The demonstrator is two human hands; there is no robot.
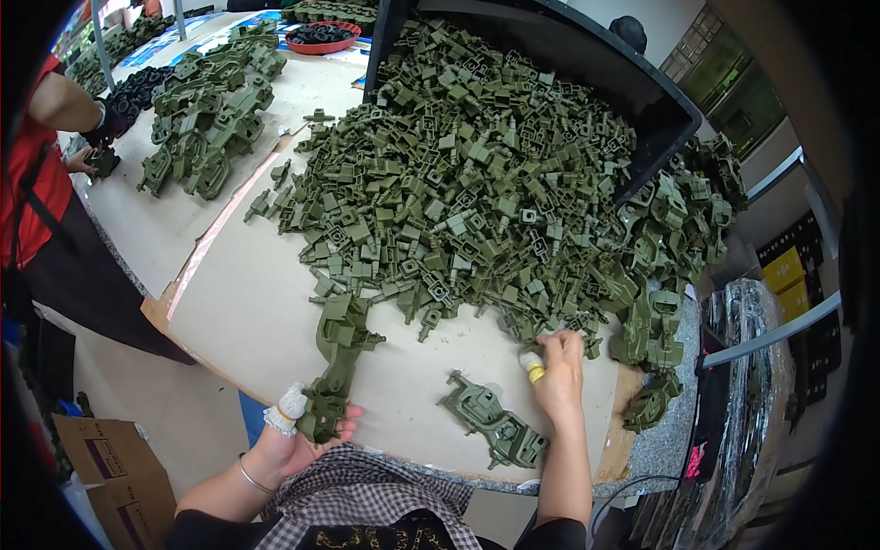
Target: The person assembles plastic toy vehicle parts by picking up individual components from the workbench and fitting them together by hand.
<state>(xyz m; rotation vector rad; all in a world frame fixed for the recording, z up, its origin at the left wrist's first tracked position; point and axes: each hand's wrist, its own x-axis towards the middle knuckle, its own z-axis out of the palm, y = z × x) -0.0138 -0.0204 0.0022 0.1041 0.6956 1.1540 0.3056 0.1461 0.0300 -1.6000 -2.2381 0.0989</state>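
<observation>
My left hand (298, 435), its thumb wrapped in white cloth, is closed round the near end of a long olive-green plastic frame (335, 371). The frame's far end reaches the near edge of a big heap of small green plastic parts (440, 183). At the heap's right front edge, my right hand (559, 371) has its fingertips pinched together; white and yellow wrapping covers the thumb. Whatever sits between those fingertips is too small or hidden to name. A second green frame (495, 422) lies on the table between my hands, nearer the right one.
Behind the heap, a tipped black bin (568, 46) opens toward me. More green frames (674, 220) are stacked at the right edge, and others (206, 119) lie far left. A co-worker in red (41, 174) handles a dark part. A red bowl (321, 38) holds black pieces.
</observation>
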